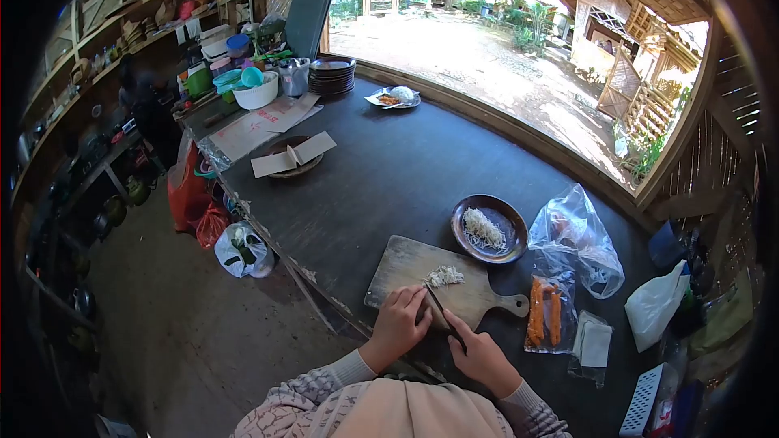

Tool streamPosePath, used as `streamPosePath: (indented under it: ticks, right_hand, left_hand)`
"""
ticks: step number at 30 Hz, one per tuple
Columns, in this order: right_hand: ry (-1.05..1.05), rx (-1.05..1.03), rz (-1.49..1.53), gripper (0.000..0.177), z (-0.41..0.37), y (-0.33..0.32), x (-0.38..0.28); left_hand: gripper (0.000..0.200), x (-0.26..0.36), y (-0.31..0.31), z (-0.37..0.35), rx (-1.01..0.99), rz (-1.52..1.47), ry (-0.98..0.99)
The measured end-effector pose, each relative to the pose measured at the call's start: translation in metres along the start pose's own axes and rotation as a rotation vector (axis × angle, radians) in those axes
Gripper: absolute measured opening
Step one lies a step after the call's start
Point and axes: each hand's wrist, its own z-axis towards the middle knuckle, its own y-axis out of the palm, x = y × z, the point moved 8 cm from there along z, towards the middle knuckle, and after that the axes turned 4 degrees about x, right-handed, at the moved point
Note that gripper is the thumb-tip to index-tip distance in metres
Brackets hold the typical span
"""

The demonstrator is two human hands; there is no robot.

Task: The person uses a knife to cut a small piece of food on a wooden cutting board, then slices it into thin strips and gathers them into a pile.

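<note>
A wooden cutting board [393, 264] with a handle lies near the front edge of the dark table. On it is a small pile of pale shredded food [445, 276]. My right hand [480, 357] is closed on a dark-handled knife [436, 302], whose blade points at the pile. My left hand [398, 326] rests on the board's front part beside the blade, fingers bent together; whatever lies under them is hidden. Just behind the board, a round brown plate [459, 245] holds more pale shreds [484, 229].
Right of the board are a clear bag [572, 235], packed orange sticks [536, 316] and a white packet [592, 345]. Farther back are stacked plates [331, 77], a served plate [393, 98], a white basket [257, 95] and a basket with cardboard [294, 155]. A person stands at far left.
</note>
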Motion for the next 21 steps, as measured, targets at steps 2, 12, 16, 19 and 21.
streamPosePath:
  ticks: [2,12,16,19,21]
  right_hand:
    - [0.004,-0.006,-0.002,0.056,0.0,-0.001,-0.001]
    - [-0.001,-0.007,-0.015,0.058,0.0,-0.001,-0.004]
    - [0.001,-0.023,-0.037,0.057,0.003,-0.003,-0.005]
    - [-0.001,-0.019,-0.066,0.057,0.008,-0.002,-0.006]
    - [-0.01,-0.002,-0.067,0.056,0.011,-0.002,-0.005]
  left_hand:
    - [0.042,-0.001,0.0,-0.001,-0.006,0.0,-0.004]
    - [0.044,0.0,0.0,0.0,-0.029,0.014,0.002]
    - [0.044,0.0,0.002,0.0,-0.04,0.015,-0.012]
    - [0.044,-0.001,0.001,0.001,-0.048,0.014,-0.023]
    - [0.044,0.0,0.001,0.001,-0.045,0.012,-0.02]
